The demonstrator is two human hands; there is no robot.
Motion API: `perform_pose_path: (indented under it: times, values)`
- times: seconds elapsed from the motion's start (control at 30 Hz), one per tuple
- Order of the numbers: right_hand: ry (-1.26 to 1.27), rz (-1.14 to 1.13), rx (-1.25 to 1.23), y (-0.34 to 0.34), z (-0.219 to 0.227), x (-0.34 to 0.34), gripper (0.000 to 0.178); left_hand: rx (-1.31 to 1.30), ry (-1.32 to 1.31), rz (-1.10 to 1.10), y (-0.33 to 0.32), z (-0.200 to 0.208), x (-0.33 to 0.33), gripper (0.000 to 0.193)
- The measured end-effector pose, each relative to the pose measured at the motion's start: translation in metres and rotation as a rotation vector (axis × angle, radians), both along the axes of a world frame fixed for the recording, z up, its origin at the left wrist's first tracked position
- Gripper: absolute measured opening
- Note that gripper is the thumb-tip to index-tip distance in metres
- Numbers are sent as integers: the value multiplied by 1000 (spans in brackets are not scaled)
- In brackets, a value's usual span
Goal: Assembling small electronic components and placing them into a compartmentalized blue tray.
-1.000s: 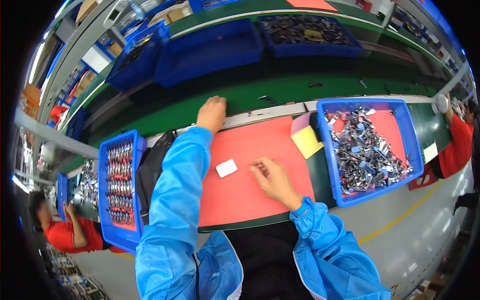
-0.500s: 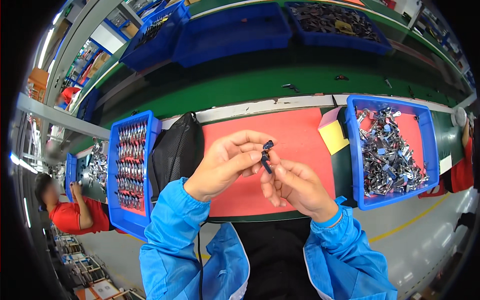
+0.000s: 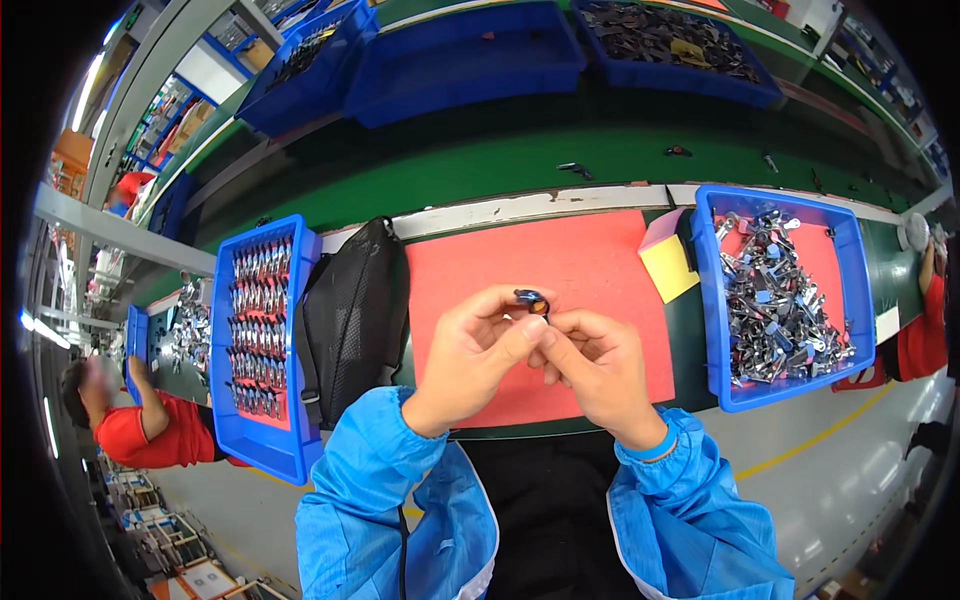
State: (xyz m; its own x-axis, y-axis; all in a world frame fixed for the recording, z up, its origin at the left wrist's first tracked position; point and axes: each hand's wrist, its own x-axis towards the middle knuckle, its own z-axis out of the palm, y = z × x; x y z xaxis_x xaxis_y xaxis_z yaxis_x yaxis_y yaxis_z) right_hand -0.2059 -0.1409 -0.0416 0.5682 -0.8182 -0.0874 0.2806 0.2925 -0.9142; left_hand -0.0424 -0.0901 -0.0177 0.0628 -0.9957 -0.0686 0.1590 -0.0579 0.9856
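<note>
A small dark, glossy clip-like part (image 3: 533,300) with an orange-brown spot sticks up above my joined fingertips; its lower end is hidden. My left hand (image 3: 478,352) pinches it between thumb and fingers. Against it from the other side press the thumb and fingers of my right hand (image 3: 595,365), which touches the left thumb. Both hands are over a red mat (image 3: 540,240) on the bench.
A blue bin (image 3: 300,440) with rows of metal clips stands left, beside a black mesh bag (image 3: 358,310). At right, another blue bin (image 3: 715,330) holds loose clips near a yellow note (image 3: 668,270). A green conveyor (image 3: 480,175) lies beyond. A co-worker (image 3: 150,425) sits far left.
Both hands have moved down and closer together. The part has turned, so its long dark end no longer shows, and my right fingers have closed in on it.
</note>
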Motion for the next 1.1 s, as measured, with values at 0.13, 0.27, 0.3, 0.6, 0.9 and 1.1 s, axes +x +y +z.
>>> perform_pose_path:
  times: [0.13, 0.27, 0.3, 0.6, 0.9, 1.1]
  values:
    - [16, -55, -74, 4, -11, -1, 17, 34, -11, 96, -4, -13, -8, 22]
    - [59, -75, -194, 4, -13, -5, 22, -12, -14, 184, -4, -13, -14, 20]
    - [82, -116, -299, 5, -8, -3, 24, -59, -89, 219, -3, -13, -10, 20]
    - [187, -236, -480, 13, 24, -26, 26, -815, -982, 147, -4, -10, -16, 32]
    - [211, -356, -665, 3, 2, -15, 20, -704, -977, 131, 2, -2, -23, 27]
    - [153, -370, -539, 2, 12, -21, 20, -123, -424, 30, 2, 13, -24, 27]
